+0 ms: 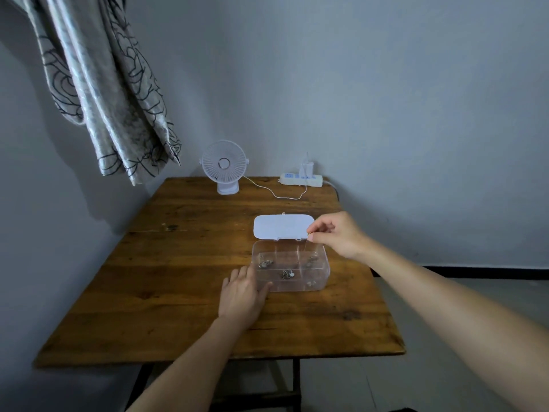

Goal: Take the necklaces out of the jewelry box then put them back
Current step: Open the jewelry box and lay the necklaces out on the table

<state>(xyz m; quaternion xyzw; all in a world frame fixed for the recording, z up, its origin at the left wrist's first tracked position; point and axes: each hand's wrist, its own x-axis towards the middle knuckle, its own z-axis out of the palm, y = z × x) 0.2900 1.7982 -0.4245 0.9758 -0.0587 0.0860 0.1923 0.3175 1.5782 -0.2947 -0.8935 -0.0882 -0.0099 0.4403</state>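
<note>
A clear plastic jewelry box [322,275] stands on the wooden table [166,281], its white lid [282,226] swung open toward the back. Small jewelry pieces lie in its compartments, one at the left [265,263] and one in the middle [286,274]. My left hand [242,295] rests flat on the table against the box's front left corner. Above the box's back right corner, my right hand [335,234] pinches a thin necklace [305,248]. The chain hangs from my fingertips down into the right rear compartment.
A small white desk fan [224,166] stands at the table's far edge, its cable running to a white power strip [301,179] by the wall. A patterned curtain [101,93] hangs at the upper left. The table's right edge borders open floor.
</note>
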